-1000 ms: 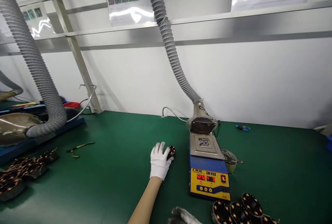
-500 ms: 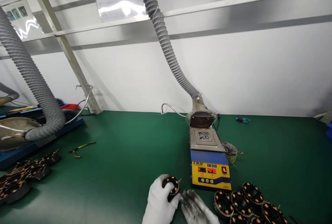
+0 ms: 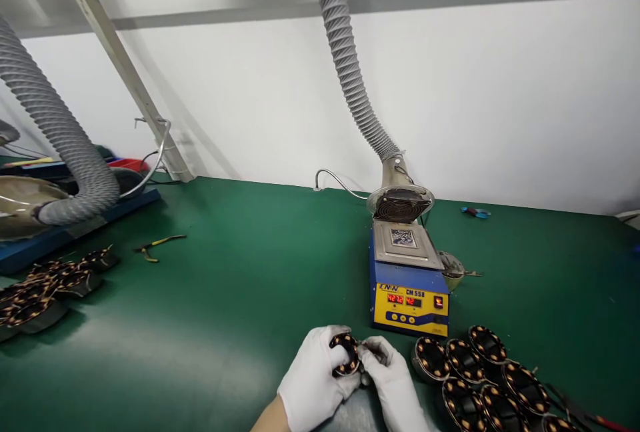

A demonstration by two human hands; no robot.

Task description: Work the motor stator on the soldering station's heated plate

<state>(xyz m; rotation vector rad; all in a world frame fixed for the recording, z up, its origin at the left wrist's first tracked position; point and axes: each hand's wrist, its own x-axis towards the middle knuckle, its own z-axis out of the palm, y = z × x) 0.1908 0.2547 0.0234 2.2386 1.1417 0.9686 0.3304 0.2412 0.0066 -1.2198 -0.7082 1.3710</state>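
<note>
Both my hands wear white gloves and meet low in the middle of the green bench. My left hand (image 3: 313, 379) grips a round black stator with copper windings (image 3: 345, 353), held upright. The fingers of my right hand (image 3: 393, 382) pinch the stator's right edge. A blue and yellow solder pot (image 3: 407, 282) with red digits stands just behind the hands. A row of several similar stators (image 3: 480, 372) lies to the right of my right hand.
A grey extraction hose (image 3: 357, 95) ends in a hood over the solder pot. A second hose (image 3: 55, 132) hangs at the left above a blue tray. More stators (image 3: 45, 285) lie at the left, with yellow-handled cutters (image 3: 157, 244) nearby. A small metal cup (image 3: 453, 269) sits beside the pot.
My left hand drew the stator from beside the solder pot back toward me. My right hand came up and took hold of its right edge. The camera tilted down.
</note>
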